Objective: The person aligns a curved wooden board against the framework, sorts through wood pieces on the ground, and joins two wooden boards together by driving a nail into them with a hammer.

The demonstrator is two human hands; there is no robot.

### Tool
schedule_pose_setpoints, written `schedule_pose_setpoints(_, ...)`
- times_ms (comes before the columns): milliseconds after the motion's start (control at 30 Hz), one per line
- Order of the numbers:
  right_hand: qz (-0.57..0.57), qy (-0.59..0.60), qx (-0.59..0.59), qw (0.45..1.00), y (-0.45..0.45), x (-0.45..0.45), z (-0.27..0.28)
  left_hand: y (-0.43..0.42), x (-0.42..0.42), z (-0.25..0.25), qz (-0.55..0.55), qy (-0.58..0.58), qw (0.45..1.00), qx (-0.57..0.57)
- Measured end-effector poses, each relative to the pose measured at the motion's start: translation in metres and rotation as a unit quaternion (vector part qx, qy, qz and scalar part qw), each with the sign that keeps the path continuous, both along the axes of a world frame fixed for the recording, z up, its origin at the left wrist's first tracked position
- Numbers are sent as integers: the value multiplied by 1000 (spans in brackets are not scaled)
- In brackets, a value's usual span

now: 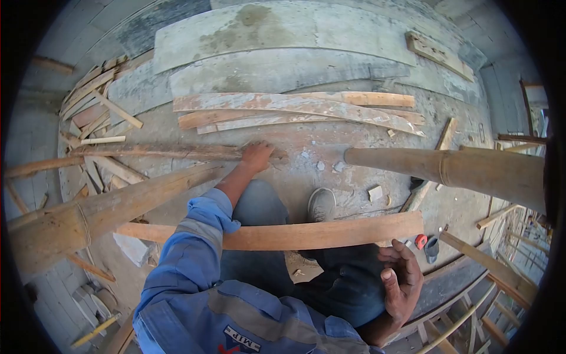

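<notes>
My left hand (257, 156) rests on the right end of a long, rough wooden strip (177, 151) on the floor, its fingers curled over the wood. A smooth reddish plank (324, 234) lies across in front of my body, passing under my left sleeve. Just below the right end of that plank, my right hand (402, 280) is raised with its fingers apart and nothing in it. A red tape measure (421, 241) and a dark object (431, 249) lie to the right of my right hand.
Several stacked boards (295, 109) lie ahead. A bamboo pole (471, 169) stands on the right, another (106, 209) on the left. Scrap wood (94, 100) is piled at the far left. Large pale panels (265, 32) lie beyond, and timber pieces (489, 265) are at the lower right.
</notes>
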State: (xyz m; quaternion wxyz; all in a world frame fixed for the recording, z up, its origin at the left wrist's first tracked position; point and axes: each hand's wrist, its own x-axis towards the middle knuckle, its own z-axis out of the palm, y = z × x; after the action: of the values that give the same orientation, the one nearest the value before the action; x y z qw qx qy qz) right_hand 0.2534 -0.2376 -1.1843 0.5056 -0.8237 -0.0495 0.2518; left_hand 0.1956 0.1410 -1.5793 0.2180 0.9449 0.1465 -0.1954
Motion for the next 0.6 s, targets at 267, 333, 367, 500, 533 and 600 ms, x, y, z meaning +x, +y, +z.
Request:
schedule_pose_setpoints(267,0,-5,10,1000,1,1,0,4,17,14,47,-123,985,115)
schedule_pose_setpoints(333,-5,-4,6,1000,1,0,0,-2,24,37,56,-150,980,116)
schedule_pose_setpoints(367,-7,-2,2,1000,1,0,1,-5,26,45,61,-162,978,116)
schedule_pose_setpoints(500,-9,-1,1,1000,1,3,1,-3,43,42,60,-248,966,44)
schedule_pose_setpoints(533,-11,2,2,1000,0,3,2,3,52,35,62,-288,954,62)
schedule_pose_setpoints(600,-13,6,-4,1000,0,3,4,10,75,36,61,-335,933,121)
